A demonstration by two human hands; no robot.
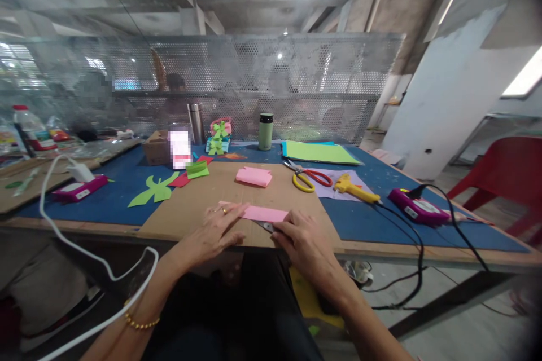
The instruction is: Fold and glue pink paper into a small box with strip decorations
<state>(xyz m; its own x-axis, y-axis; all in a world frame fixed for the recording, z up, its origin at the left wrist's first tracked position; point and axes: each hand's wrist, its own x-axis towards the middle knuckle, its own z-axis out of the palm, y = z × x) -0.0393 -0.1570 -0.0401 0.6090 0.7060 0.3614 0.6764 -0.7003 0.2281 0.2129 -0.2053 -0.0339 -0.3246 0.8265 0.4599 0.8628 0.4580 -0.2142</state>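
Observation:
A pink paper strip [266, 213] lies on the brown cardboard sheet [178, 203] at the table's front edge. My left hand [222, 228] rests on the strip's left end, fingers stretched out and a ring on one. At the strip's right end, my right hand [302, 231] has its fingers curled and closed on the paper. A small grey metal piece [267, 227] shows under the strip beside the right thumb; its kind cannot be made out. Just beyond the hands sits a folded pink paper piece [254, 176].
Scissors [308, 176] and a yellow glue gun [355, 187] lie to the right, near a purple power strip [417, 207]. Green paper sheets [319, 152] and a green bottle [266, 132] stand behind. Green cut-outs [152, 190] lie left. A white cable [105, 271] hangs by my left arm.

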